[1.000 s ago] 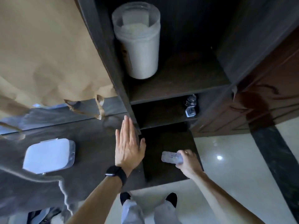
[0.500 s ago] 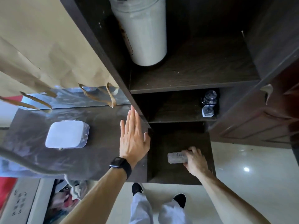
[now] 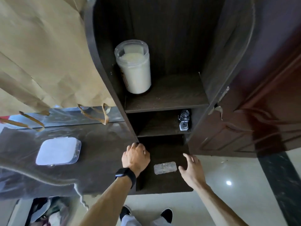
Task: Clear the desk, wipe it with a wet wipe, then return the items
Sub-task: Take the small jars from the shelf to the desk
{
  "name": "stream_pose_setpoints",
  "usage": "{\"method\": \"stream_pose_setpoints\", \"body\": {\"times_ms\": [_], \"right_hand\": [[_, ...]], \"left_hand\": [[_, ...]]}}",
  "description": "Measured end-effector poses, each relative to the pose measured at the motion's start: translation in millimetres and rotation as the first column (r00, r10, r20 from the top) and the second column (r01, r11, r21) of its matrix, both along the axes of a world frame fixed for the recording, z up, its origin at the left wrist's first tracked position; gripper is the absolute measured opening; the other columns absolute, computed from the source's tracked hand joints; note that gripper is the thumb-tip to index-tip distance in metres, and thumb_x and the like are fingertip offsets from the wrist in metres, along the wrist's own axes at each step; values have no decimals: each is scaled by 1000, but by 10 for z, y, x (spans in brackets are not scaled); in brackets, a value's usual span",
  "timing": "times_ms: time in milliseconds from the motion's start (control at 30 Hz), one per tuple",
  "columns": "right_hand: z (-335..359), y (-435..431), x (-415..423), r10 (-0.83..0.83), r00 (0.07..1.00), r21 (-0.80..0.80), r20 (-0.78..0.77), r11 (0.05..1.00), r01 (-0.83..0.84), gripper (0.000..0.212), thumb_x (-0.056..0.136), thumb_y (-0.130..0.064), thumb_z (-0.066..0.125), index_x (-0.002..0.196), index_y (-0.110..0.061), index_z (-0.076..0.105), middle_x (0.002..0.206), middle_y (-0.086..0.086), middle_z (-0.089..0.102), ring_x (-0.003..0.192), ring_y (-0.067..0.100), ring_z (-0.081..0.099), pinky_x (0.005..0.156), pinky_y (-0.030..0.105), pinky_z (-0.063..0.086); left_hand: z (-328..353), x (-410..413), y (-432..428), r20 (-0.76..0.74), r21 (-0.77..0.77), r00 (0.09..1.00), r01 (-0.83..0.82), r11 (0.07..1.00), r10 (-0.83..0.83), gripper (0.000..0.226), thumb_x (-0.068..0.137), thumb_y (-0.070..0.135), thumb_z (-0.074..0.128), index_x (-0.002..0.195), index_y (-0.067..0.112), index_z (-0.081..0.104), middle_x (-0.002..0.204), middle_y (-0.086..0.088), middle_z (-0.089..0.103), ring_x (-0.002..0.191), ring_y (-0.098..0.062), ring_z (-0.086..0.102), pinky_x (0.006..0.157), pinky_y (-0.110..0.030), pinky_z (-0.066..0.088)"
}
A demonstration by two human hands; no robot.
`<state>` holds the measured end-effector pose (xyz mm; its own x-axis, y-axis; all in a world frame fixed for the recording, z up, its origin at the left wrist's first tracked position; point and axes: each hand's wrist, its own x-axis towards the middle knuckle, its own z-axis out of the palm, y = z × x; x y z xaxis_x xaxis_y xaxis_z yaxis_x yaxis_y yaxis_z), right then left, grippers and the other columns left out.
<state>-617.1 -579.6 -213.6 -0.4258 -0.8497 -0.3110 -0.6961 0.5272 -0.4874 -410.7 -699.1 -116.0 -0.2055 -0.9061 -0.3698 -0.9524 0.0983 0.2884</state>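
Your left hand [image 3: 136, 158] curls its fingertips out of sight; the small items [image 3: 184, 119] on the middle shelf [image 3: 159, 128] — too dim and small to identify — stay unclear.

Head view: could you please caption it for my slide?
Open right hand beside a clear packet on the dark ledge; left hand grips the cabinet edge.

Desk [image 3: 97, 160] left of shelf unit [image 3: 162, 101]. Lidded box [image 3: 58, 151] on desk, left part. Paper bags [image 3: 48, 62] behind desk. Jar [image 3: 133, 69] on upper shelf, left side. Small bottle [image 3: 184, 119] on middle shelf, right side. Packet [image 3: 165, 167] on lowest shelf, between left hand [image 3: 136, 158] and right hand [image 3: 192, 172], touching neither. Door [image 3: 244, 128] right of shelves
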Motion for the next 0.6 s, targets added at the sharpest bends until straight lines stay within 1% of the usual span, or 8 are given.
{"method": "stream_pose_setpoints", "body": {"times_ms": [100,200,300,367,433,500,567,600], "right_hand": [[412,-36,-30,-76,997,-123,30,989,79,55,87,-35,64,138,-24,46,132,1,50,121,20,50,100,31,43],[670,-142,-61,-112,993,-193,45,974,119,53,89,-37,62,138,-24,45,131,1,52,118,16,55,99,31,46],[807,-329,-81,-165,982,-214,90,960,181,51,91,-36,60,138,-24,45,130,-3,54,109,8,60,90,25,48],[850,-479,-85,-212,972,-216,98,949,229,50,92,-38,60,137,-24,45,126,-5,58,101,7,64,85,26,50],[840,-628,-86,-262,963,-208,61,940,269,49,91,-42,59,134,-23,47,117,-6,65,95,11,67,81,29,52],[773,-772,-84,-303,953,-215,2,930,297,43,88,-47,59,123,-23,53,105,-3,70,94,20,68,77,33,53],[728,-911,-72,-326,945,-191,-34,930,314,40,87,-54,56,112,-23,54,101,1,71,94,27,68,75,36,54],[719,-970,-64,-331,942,-156,-48,935,320,42,87,-57,54,110,-22,54,101,3,70,94,29,68,74,38,55]], "left_hand": [[151,-280,4,-156,-21,981,110,994,-112,45,95,36,50,138,25,50,137,0,52,129,-22,47,100,-38,47],[252,-546,-91,-228,-49,957,171,984,-178,51,93,38,55,142,26,45,137,0,51,130,-21,48,99,-37,48],[216,-750,-243,-296,7,944,155,988,-146,57,91,41,59,143,25,43,134,-2,50,127,-23,50,96,-38,51],[127,-862,-381,-342,56,932,146,988,-118,58,90,38,60,144,24,42,133,-5,51,126,-26,51,99,-39,50],[42,-954,-506,-355,91,927,162,983,-120,56,93,33,57,146,23,42,135,-8,52,127,-29,51,101,-40,48],[-58,-1008,-590,-327,102,931,204,974,-161,53,96,30,50,147,23,43,141,-8,50,129,-29,50,104,-40,46],[-150,-1028,-635,-279,83,931,269,960,-237,48,97,29,46,145,24,47,145,-7,48,130,-29,48,106,-40,45],[-189,-1021,-638,-249,65,927,303,951,-279,47,96,28,47,143,24,49,146,-6,47,131,-28,46,106,-39,44]]}}
